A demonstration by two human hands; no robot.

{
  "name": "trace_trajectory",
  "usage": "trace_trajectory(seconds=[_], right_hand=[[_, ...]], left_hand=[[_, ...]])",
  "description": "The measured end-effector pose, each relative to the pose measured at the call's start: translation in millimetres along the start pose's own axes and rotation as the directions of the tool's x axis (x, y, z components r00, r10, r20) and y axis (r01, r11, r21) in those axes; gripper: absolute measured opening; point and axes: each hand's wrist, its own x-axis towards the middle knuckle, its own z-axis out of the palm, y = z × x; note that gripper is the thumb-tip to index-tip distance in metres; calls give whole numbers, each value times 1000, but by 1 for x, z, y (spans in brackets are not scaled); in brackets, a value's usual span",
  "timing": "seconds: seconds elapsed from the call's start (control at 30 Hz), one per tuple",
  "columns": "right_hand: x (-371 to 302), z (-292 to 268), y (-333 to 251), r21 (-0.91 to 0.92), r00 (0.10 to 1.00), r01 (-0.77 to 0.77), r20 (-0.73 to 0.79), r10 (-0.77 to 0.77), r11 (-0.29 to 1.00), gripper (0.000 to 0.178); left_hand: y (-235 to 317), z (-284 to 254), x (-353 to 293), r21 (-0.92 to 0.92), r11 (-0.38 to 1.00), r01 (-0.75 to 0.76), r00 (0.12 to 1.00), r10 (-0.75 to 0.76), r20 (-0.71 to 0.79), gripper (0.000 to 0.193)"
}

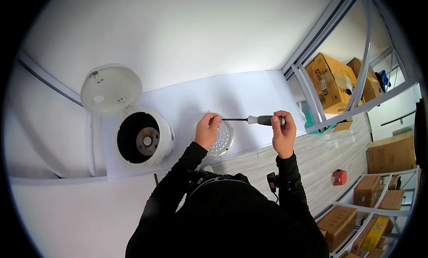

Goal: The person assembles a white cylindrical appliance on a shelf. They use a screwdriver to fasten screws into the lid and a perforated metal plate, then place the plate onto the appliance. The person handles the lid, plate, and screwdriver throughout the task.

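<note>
A screwdriver [253, 120] with a grey and dark handle and a thin dark shaft lies level in the air above the white table. My right hand [284, 135] is closed round the end of its handle. At the other end, the fingers of my left hand [207, 131] pinch the shaft's tip; whether a small part is held there too is hidden. Below my left hand, partly covered by it, a round perforated metal plate [225, 140] rests on the table. To the left stands a white rice cooker body [166, 140], its lid [109, 90] raised and a round metal disc [147, 141] inside.
The white table [263, 90] runs along a pale wall. At the right, a grey metal rack [312, 95] bears cardboard boxes [332, 82]. More boxes [339, 222] fill a shelf at the lower right. A red stool [339, 177] stands on the grey floor.
</note>
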Motion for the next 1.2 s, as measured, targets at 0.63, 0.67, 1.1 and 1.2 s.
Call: trace_trajectory(seconds=[0.63, 0.67, 1.1, 1.2], right_hand=[[-111, -188, 31, 205, 994, -104, -19, 110, 973, 21], [-116, -194, 31, 214, 996, -83, -25, 90, 973, 22], [-149, -241, 31, 311, 998, -56, -6, 61, 949, 22], [-149, -243, 31, 313, 999, -33, 14, 30, 949, 23]], left_hand=[[11, 147, -137, -508, 824, 253, 961, -153, 230, 21], [13, 154, -144, -512, 824, 242, 965, -150, 216, 21], [31, 188, -190, -548, 816, 185, 982, -136, 129, 26], [27, 186, -195, -539, 827, 160, 986, -108, 127, 27]])
